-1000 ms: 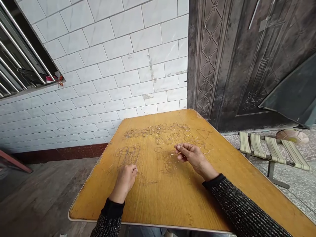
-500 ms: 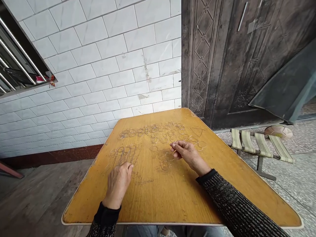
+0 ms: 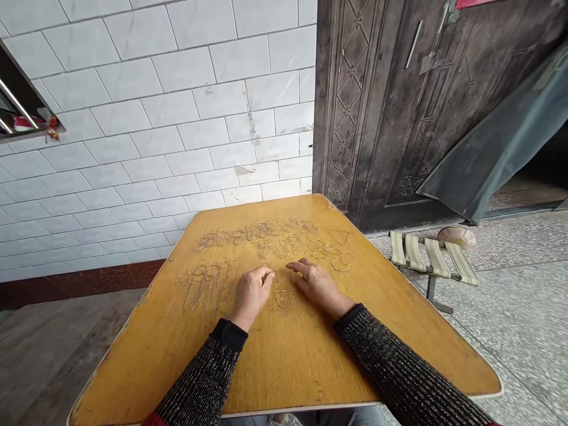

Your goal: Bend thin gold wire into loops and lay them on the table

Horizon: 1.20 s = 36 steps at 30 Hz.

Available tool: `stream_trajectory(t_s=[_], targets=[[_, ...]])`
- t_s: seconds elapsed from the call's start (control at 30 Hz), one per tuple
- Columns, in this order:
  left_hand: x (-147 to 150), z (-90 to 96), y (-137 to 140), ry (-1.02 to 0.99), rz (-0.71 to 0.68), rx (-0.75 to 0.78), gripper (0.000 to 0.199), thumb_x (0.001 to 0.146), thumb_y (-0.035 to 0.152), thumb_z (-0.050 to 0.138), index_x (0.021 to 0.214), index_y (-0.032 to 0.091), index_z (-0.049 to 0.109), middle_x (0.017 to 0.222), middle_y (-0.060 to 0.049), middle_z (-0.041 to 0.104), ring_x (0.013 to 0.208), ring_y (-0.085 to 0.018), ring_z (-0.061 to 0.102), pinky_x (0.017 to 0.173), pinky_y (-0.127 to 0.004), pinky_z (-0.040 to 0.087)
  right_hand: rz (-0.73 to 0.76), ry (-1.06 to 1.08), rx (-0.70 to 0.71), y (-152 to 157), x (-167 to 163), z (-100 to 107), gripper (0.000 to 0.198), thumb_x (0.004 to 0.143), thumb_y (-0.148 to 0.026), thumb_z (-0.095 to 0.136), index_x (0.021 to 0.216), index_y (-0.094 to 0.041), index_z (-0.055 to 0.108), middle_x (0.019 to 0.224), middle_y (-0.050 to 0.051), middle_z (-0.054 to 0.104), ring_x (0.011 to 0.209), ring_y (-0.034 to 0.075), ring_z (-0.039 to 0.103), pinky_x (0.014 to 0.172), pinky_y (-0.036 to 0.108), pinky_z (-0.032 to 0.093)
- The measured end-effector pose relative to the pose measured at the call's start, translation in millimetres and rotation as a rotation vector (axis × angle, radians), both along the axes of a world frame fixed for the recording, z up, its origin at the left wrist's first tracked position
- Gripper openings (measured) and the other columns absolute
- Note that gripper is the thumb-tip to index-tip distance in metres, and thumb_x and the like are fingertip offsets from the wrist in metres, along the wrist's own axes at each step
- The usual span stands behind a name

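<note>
Far left, I've got a window with shiny metal bars (image 3: 16, 102), a red-and-white object (image 3: 24, 123) on its sill. Across from it runs the white tiled wall (image 3: 177, 118), and below that sits the yellow-brown wooden table (image 3: 275, 367) with pale edging, carrying all the wirework. On the table's left side lies a tangle of thin dark wires (image 3: 206, 273), looped at the far end, with loose tails trailing toward me. Beyond it, a row of wire rings bent like petals (image 3: 261, 229) stretches across the back.

Now the left hand (image 3: 254, 294): back up, reaching in over the middle, right beside the tangle, thumb and forefinger pressed together. Whether a wire is pinched there, I can't tell. Just right of it, a single thin wire loop (image 3: 284, 299) lies on the wood, between the two hands. The right hand (image 3: 318, 287) comes in palm down, wrist low, fingers pointing left and slightly spread, thumb apart from them; the hands face each other, near but not touching. Beyond its knuckles are more rings, then a triangular wire piece (image 3: 340, 236). On the floor at right stands a striped folding stool (image 3: 437, 257).
</note>
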<state>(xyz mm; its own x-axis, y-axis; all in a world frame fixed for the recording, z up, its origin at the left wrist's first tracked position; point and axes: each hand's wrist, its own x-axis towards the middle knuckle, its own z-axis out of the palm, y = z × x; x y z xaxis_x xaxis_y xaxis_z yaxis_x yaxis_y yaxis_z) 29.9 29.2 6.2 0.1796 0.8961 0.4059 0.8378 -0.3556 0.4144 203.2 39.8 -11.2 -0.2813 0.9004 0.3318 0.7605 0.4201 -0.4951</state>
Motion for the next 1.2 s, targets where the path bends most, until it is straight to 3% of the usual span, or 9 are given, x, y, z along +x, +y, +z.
stream_trajectory(t_s=[0.17, 0.43, 0.57, 0.67, 0.83, 0.97, 1.2], targets=[[0.6, -16.0, -3.3, -0.043, -0.082, -0.046, 0.023, 0.082, 0.027, 0.044, 0.075, 0.018, 0.064, 0.061, -0.002, 0.061, 0.056, -0.013, 0.052, 0.054, -0.021, 0.032, -0.035, -0.054, -0.084, 1.7, -3.0, 2.0, 0.014, 0.075, -0.014, 0.051, 0.08, -0.017, 0.064, 0.09, 0.007, 0.061, 0.079, 0.017, 0.058, 0.066, 0.024, 0.039], [2.2, -14.6, -5.3, -0.089, -0.179, -0.098, 0.024, 0.082, 0.025, 0.043, 0.071, 0.017, 0.062, 0.069, -0.004, 0.062, 0.063, -0.015, 0.053, 0.06, -0.024, 0.034, -0.055, -0.027, -0.077, 2.0, -3.4, 0.8, 0.012, 0.074, -0.013, 0.05, 0.069, -0.016, 0.06, 0.084, 0.007, 0.06, 0.073, 0.016, 0.055, 0.061, 0.024, 0.035], [1.5, -13.6, -6.6, -0.216, -0.203, -0.153, 0.029, 0.082, 0.031, 0.042, 0.066, 0.016, 0.061, 0.064, -0.003, 0.059, 0.061, -0.014, 0.05, 0.059, -0.024, 0.034, -0.039, 0.046, -0.071, 1.6, 1.2, 4.9, 0.011, 0.075, -0.014, 0.048, 0.069, -0.016, 0.057, 0.068, 0.003, 0.059, 0.062, 0.012, 0.052, 0.057, 0.021, 0.035], [1.7, -13.1, -6.8, -0.323, -0.215, -0.232, 0.033, 0.081, 0.037, 0.042, 0.063, 0.015, 0.059, 0.059, -0.001, 0.055, 0.058, -0.013, 0.047, 0.056, -0.023, 0.034, -0.024, 0.257, -0.085, 0.1, 3.1, 9.8, 0.012, 0.077, -0.018, 0.046, 0.067, -0.017, 0.054, 0.053, -0.002, 0.052, 0.051, 0.01, 0.048, 0.05, 0.02, 0.033], [4.9, -7.7, -10.9, -0.615, -0.273, -0.5, 0.036, 0.082, 0.043, 0.04, 0.076, 0.013, 0.059, 0.064, -0.001, 0.054, 0.054, -0.01, 0.045, 0.048, -0.021, 0.032, 0.003, 0.491, -0.129, -5.2, 0.6, 17.3, 0.013, 0.077, -0.023, 0.047, 0.066, -0.018, 0.051, 0.046, -0.005, 0.046, 0.041, 0.009, 0.043, 0.044, 0.02, 0.031], [7.8, -0.2, -16.6, -0.776, -0.32, -0.629, 0.039, 0.08, 0.048, 0.041, 0.081, 0.013, 0.058, 0.067, -0.002, 0.054, 0.053, -0.009, 0.045, 0.045, -0.019, 0.031, -0.011, 0.497, -0.093, -8.1, -1.0, 19.6, 0.014, 0.077, -0.023, 0.047, 0.065, -0.018, 0.051, 0.049, -0.005, 0.046, 0.042, 0.008, 0.044, 0.044, 0.02, 0.032], [9.3, 1.0, -14.8, -0.741, -0.303, -0.623, 0.027, 0.074, 0.041, 0.053, 0.068, 0.015, 0.054, 0.062, 0.001, 0.053, 0.051, -0.007, 0.044, 0.045, -0.018, 0.03, -0.003, 0.402, 0.02, -10.8, -2.3, 19.7, 0.014, 0.077, -0.023, 0.047, 0.067, -0.018, 0.055, 0.05, -0.003, 0.049, 0.046, 0.01, 0.045, 0.046, 0.02, 0.032]])
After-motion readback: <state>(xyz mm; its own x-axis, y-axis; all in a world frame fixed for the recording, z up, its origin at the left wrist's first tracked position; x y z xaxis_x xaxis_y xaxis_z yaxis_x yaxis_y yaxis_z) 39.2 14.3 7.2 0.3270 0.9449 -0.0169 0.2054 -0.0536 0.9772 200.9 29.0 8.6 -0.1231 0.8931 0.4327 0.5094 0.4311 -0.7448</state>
